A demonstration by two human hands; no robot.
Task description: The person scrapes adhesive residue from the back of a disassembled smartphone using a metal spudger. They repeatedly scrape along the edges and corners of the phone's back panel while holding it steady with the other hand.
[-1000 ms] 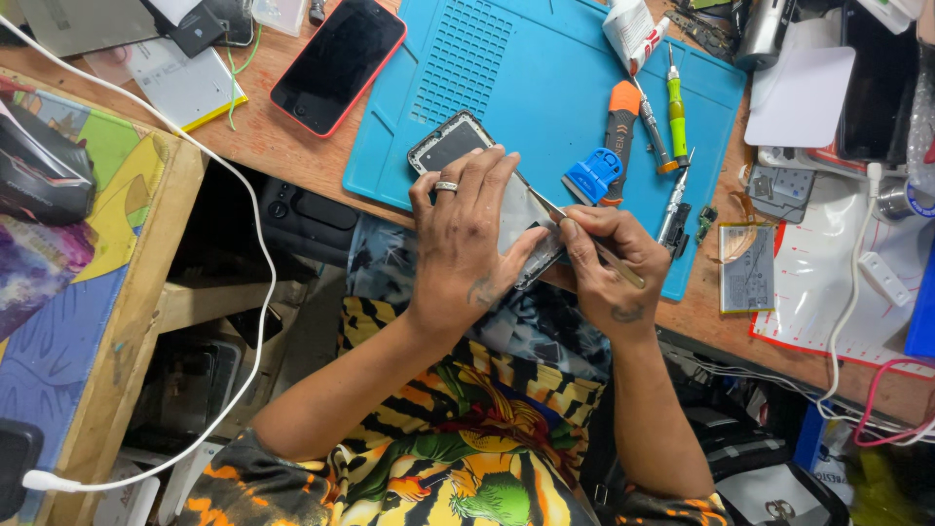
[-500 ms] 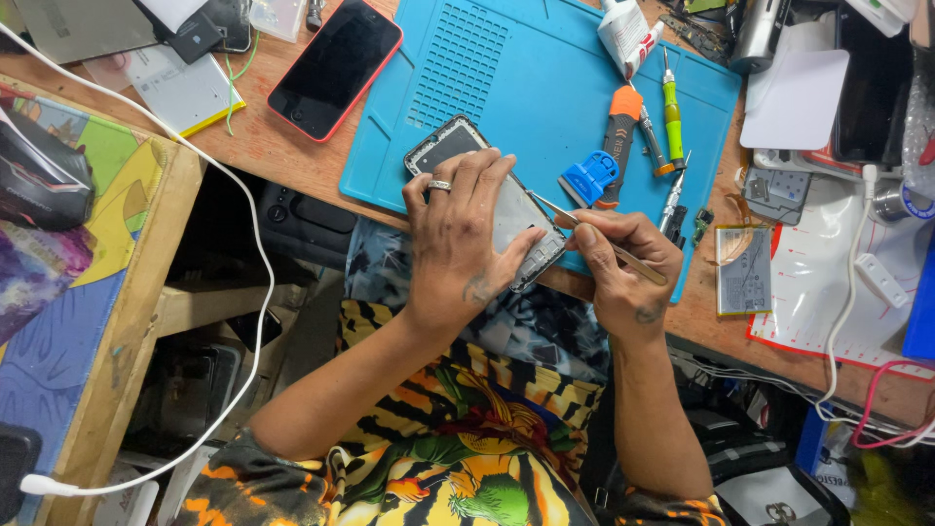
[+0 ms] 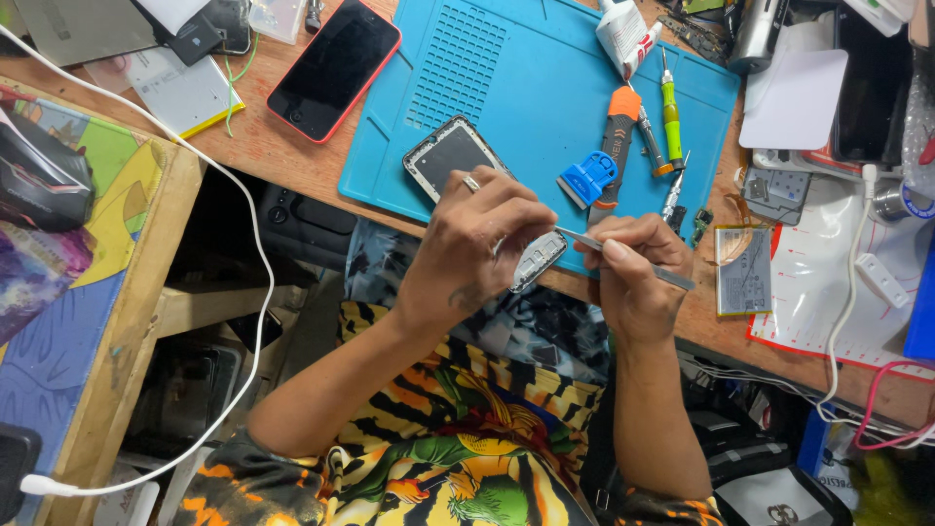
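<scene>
My left hand (image 3: pixel 477 244), with a ring on one finger, presses down on an opened phone (image 3: pixel 458 156) with a silver frame that lies on the near edge of a blue work mat (image 3: pixel 545 78). My right hand (image 3: pixel 633 268) grips thin metal tweezers (image 3: pixel 672 276), whose tip reaches under the fingers of my left hand at the phone's lower end. The middle of the phone is hidden by my left hand.
A red-cased phone (image 3: pixel 336 68) lies left of the mat. An orange-handled tool (image 3: pixel 616 136), a green screwdriver (image 3: pixel 671 112), a blue scraper (image 3: pixel 587 178) and a glue tube (image 3: pixel 621 34) lie on the mat. A flat battery (image 3: pixel 745 271) and white cables (image 3: pixel 847 292) lie at right.
My right hand has drawn slightly to the right, and the tweezers now lie flatter, with the tip under my left fingers. My left hand stays pressed on the phone.
</scene>
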